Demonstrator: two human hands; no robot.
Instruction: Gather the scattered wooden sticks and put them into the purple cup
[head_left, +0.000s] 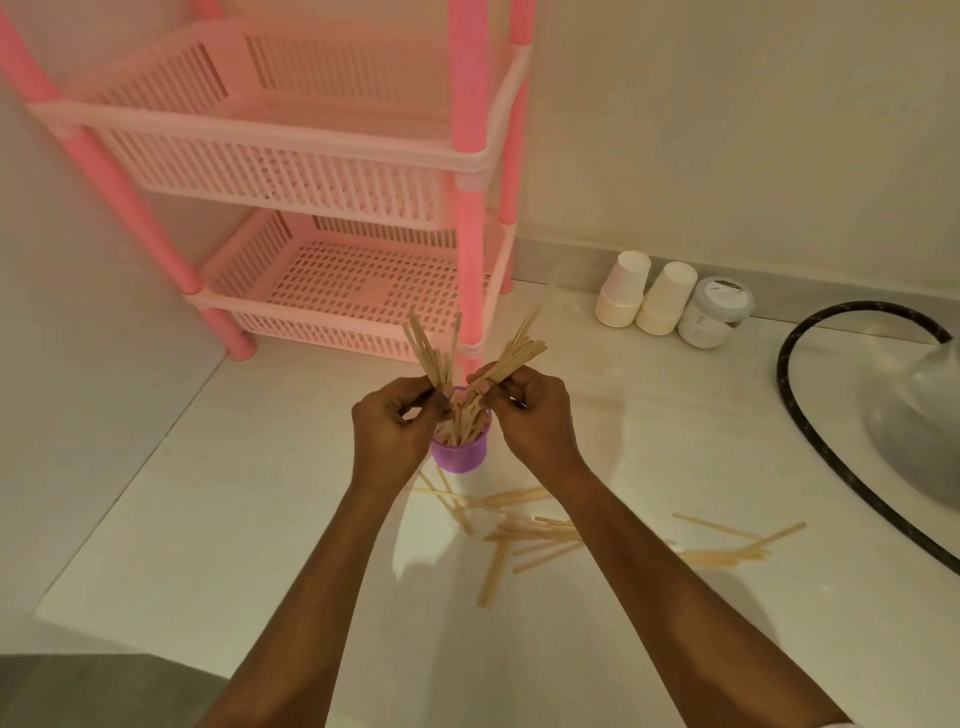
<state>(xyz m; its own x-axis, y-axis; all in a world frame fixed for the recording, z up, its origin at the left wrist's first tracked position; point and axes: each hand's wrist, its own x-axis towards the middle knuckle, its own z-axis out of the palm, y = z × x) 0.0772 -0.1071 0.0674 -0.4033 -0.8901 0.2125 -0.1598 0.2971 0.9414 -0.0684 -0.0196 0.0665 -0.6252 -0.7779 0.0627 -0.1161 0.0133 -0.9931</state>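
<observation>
The purple cup (460, 458) stands upright on the white counter, with several wooden sticks leaning inside it. My left hand (390, 425) is over the cup's left rim, pinching a fan of wooden sticks (430, 349) that points up. My right hand (531, 410) is at the cup's right rim, gripping a second bunch of sticks (515, 355) that slants up to the right. Both bunches reach down into the cup's mouth. Several loose sticks (535, 535) lie scattered on the counter in front of the cup, and a few more sticks (737, 545) lie to the right.
A pink slatted rack (332, 218) stands just behind the cup. Two white paper cups (644, 299) and a grey-lidded jar (716, 312) sit upturned by the back wall. A black hose (810, 431) curves along a grey basin (919, 415) at the right. The counter's edge (130, 483) runs along the left.
</observation>
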